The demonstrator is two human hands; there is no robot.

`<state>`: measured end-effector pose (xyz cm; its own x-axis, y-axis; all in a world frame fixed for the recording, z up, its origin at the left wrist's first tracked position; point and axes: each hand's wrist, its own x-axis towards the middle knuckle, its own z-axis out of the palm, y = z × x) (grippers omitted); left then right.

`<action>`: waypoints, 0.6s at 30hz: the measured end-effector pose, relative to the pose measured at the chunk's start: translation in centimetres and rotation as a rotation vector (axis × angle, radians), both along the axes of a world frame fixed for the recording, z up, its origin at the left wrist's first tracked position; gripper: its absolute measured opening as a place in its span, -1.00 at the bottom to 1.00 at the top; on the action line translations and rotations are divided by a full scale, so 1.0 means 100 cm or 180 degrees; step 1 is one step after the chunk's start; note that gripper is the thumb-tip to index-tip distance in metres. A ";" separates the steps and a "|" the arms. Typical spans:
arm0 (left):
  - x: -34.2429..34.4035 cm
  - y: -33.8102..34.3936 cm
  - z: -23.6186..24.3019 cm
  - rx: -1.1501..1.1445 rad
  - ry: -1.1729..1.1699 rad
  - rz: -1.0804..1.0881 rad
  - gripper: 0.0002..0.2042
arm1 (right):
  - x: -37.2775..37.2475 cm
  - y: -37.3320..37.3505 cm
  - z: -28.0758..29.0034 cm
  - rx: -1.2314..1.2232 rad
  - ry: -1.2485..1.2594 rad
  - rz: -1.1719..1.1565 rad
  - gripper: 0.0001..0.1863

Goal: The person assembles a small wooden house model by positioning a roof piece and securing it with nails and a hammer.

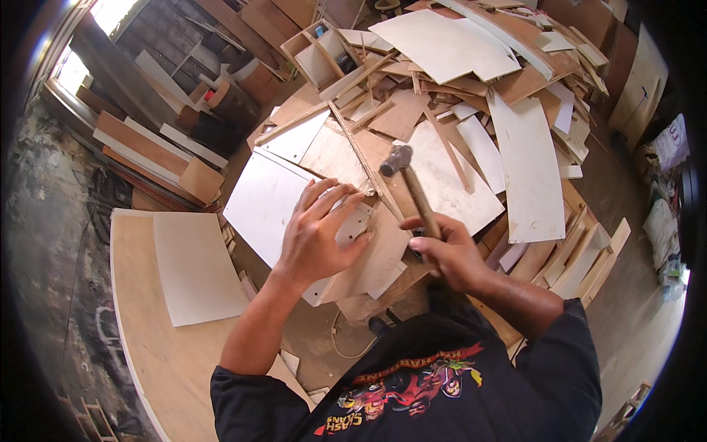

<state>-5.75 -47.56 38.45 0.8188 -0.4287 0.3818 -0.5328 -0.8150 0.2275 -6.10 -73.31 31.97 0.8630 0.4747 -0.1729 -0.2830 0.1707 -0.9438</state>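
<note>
With the right hand (451, 254), in the head view, grips a wooden-handled hammer (420, 202), fingers closed round the lower handle, head tipped up and away from the body. With the left hand (317, 236), spreads fingers and thumb wide apart over the drilled edge of a white-faced panel (265, 202), perhaps touching, though hard to tell beneath the palm. Find the panel at the near left edge of the heap of board offcuts (401, 114), close to a long plywood strip (353, 146).

Could bruise the left thumb or fingertips with a stroke off line, judging by the hammer's nearness to that hand. Could also rock or slide the panel under a blow, for want of a flat bed beneath. Might likewise jar loose a long white board (526, 173) near the heap's right edge.

At the heap's far left corner, note an open, partitioned wooden box (318, 65), with a dark item (345, 62) inside and a small blue item (319, 31) at its far rim. Well beyond the heap's right edge, see a pale sack (669, 144), contents hidden.
</note>
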 end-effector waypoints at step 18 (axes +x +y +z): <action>-0.006 0.004 -0.007 0.0173 -0.0078 0.0085 -0.49 | -0.016 0.066 -0.024 0.1218 0.0816 -0.0358 -0.49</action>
<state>-6.37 -47.19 37.75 0.8209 -0.4275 0.3787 -0.5156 -0.8399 0.1696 -7.72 -66.72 29.53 0.8650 0.4518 -0.2181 -0.4585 0.5354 -0.7093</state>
